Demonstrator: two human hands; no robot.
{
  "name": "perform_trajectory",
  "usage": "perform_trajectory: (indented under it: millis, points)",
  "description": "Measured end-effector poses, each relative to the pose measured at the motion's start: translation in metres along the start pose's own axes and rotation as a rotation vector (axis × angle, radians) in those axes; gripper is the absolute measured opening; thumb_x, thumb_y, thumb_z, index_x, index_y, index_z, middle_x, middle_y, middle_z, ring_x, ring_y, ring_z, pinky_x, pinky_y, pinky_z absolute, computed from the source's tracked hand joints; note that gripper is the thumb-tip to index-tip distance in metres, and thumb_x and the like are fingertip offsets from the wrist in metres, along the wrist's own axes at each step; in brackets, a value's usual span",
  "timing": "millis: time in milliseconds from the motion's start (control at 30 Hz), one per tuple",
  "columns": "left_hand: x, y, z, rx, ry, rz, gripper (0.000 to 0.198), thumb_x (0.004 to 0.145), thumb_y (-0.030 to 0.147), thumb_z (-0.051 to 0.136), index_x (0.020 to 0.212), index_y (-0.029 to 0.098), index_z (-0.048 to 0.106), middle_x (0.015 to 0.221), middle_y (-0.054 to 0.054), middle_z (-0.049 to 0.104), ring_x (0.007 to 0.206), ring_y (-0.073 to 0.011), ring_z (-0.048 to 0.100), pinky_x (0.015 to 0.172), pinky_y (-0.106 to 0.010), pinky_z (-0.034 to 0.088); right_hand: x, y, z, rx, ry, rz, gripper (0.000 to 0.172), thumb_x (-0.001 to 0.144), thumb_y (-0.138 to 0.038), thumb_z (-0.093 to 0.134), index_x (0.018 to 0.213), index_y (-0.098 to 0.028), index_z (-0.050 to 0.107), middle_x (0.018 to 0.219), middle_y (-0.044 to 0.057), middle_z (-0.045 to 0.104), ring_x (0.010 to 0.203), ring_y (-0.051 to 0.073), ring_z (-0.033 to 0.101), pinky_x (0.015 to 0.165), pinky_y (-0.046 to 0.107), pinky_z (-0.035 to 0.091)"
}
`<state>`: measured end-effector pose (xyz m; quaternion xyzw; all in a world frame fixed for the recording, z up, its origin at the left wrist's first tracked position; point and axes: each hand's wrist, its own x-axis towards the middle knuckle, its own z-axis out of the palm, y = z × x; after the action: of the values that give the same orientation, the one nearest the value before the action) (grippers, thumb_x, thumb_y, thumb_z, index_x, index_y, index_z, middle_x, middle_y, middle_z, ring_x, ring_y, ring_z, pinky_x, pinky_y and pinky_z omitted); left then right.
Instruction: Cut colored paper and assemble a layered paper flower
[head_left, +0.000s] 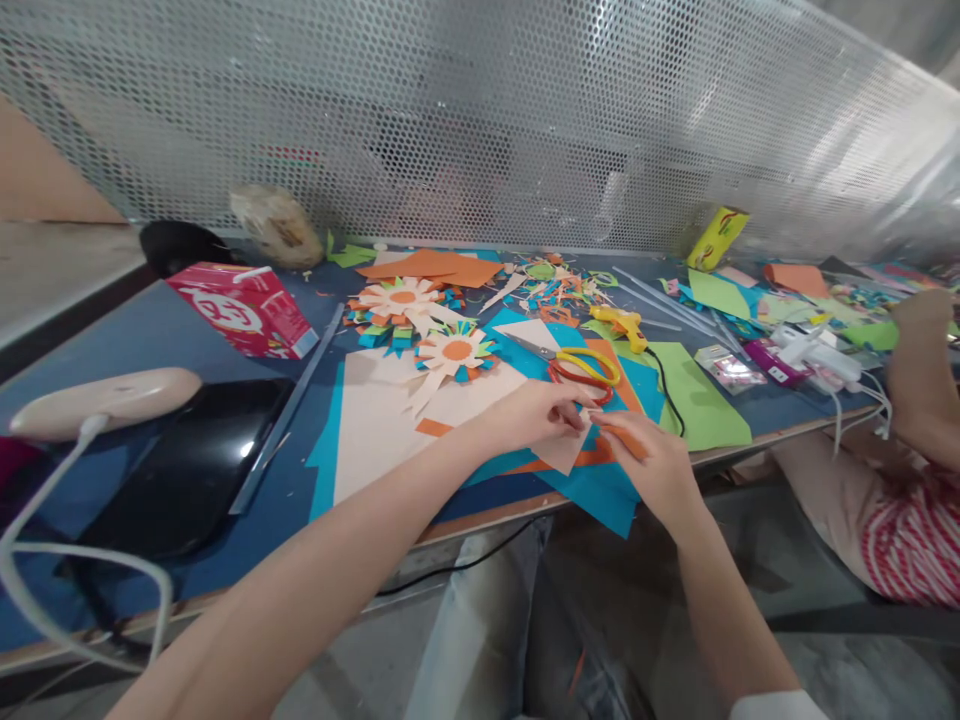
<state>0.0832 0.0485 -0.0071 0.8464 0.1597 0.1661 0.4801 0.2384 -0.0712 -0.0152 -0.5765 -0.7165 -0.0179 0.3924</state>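
At the table's front edge, my left hand [536,415] and my right hand [654,465] meet in a pinch. Between their fingertips is a small pale paper piece [586,416], partly hidden by the fingers. Just below lies or hangs a larger pale paper sheet [561,452]; whether it is joined to the pinched piece I cannot tell. Scissors [574,366] with yellow and red handles rest right behind my hands on blue paper [645,385]. To the left, two layered paper flowers [457,350] with orange centres lie on and beside pale paper [375,430].
A yellow glue gun [619,325] with a black cable sits on green paper [697,390]. Paper scraps [559,290] pile up behind. At left are a pink box [244,310] and a black tablet-like slab [187,465]. Another person's arm [922,370] is at right.
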Motion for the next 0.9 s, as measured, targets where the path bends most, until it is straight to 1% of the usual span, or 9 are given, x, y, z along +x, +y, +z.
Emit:
perform_trajectory:
  millis: [100,233,400,467,533,633,700,767,900]
  points:
    - [-0.001,0.002,-0.001,0.099,-0.089,0.011,0.045,0.068,0.005,0.048,0.109,0.019,0.059,0.084,-0.001,0.069,0.076,-0.0129,0.063,0.07,-0.022,0.046,-0.001,0.003,0.004,0.011,0.014,0.026,0.02,0.083,-0.017,0.049,0.095,-0.021,0.065,0.094,0.005,0.071,0.089,0.018,0.066,0.078,0.031,0.055]
    - [-0.002,0.007,-0.002,0.138,-0.09,-0.03,0.061,0.067,0.004,0.048,0.126,0.019,0.046,0.08,0.001,0.069,0.073,-0.0128,0.062,0.068,-0.022,0.045,-0.005,0.005,0.003,0.023,0.041,0.098,0.02,0.084,-0.017,0.049,0.094,-0.021,0.065,0.092,0.005,0.071,0.086,0.018,0.067,0.076,0.028,0.055]
    - [-0.002,0.006,0.0,0.116,-0.032,-0.023,0.05,0.071,0.011,0.053,0.12,0.019,0.047,0.078,0.0,0.069,0.073,-0.0134,0.062,0.068,-0.024,0.045,-0.008,0.007,0.0,0.072,0.037,0.165,0.017,0.082,-0.019,0.05,0.091,-0.022,0.065,0.09,0.005,0.071,0.083,0.018,0.067,0.074,0.029,0.055]
    - [-0.001,0.004,-0.003,-0.021,0.09,-0.015,0.047,0.072,0.017,0.059,0.117,0.018,0.047,0.076,-0.001,0.068,0.071,-0.0131,0.062,0.066,-0.024,0.045,-0.007,0.008,0.001,0.125,0.036,0.209,0.016,0.081,-0.02,0.052,0.091,-0.022,0.065,0.091,0.005,0.071,0.083,0.018,0.067,0.076,0.031,0.055]
    - [0.001,0.002,-0.008,-0.229,0.245,0.006,0.052,0.07,0.023,0.065,0.117,0.017,0.044,0.073,-0.001,0.067,0.068,-0.0124,0.062,0.061,-0.022,0.045,-0.004,0.008,0.004,0.235,0.022,0.263,0.018,0.081,-0.02,0.053,0.095,-0.022,0.063,0.095,0.006,0.069,0.086,0.018,0.067,0.079,0.032,0.055]
    - [0.003,0.001,-0.014,-0.508,0.402,0.054,0.056,0.065,0.024,0.071,0.113,0.015,0.044,0.068,0.0,0.066,0.057,-0.0098,0.059,0.054,-0.021,0.043,0.006,0.006,0.011,0.438,-0.045,0.286,0.031,0.079,-0.02,0.056,0.109,-0.021,0.057,0.105,0.008,0.066,0.091,0.019,0.066,0.077,0.031,0.056]
    - [0.005,0.001,-0.015,-0.65,0.431,0.062,0.055,0.062,0.023,0.074,0.108,0.014,0.046,0.065,0.001,0.066,0.053,-0.0082,0.057,0.052,-0.02,0.043,0.013,0.003,0.017,0.478,-0.046,0.241,0.044,0.076,-0.02,0.06,0.119,-0.022,0.051,0.114,0.009,0.063,0.092,0.018,0.066,0.075,0.03,0.057]
    - [0.005,0.002,-0.013,-0.77,0.401,0.025,0.054,0.06,0.022,0.075,0.106,0.013,0.047,0.064,0.002,0.066,0.053,-0.0078,0.058,0.053,-0.02,0.044,0.02,0.0,0.023,0.417,0.002,0.177,0.052,0.074,-0.019,0.063,0.124,-0.023,0.049,0.12,0.008,0.06,0.091,0.017,0.066,0.075,0.029,0.057]
    - [0.004,0.002,-0.009,-0.889,0.319,-0.085,0.058,0.059,0.018,0.076,0.109,0.012,0.048,0.067,0.001,0.067,0.057,-0.0101,0.062,0.057,-0.023,0.048,0.027,-0.006,0.03,0.193,0.116,0.038,0.04,0.077,-0.019,0.062,0.116,-0.024,0.057,0.11,0.005,0.066,0.084,0.016,0.067,0.076,0.028,0.057]
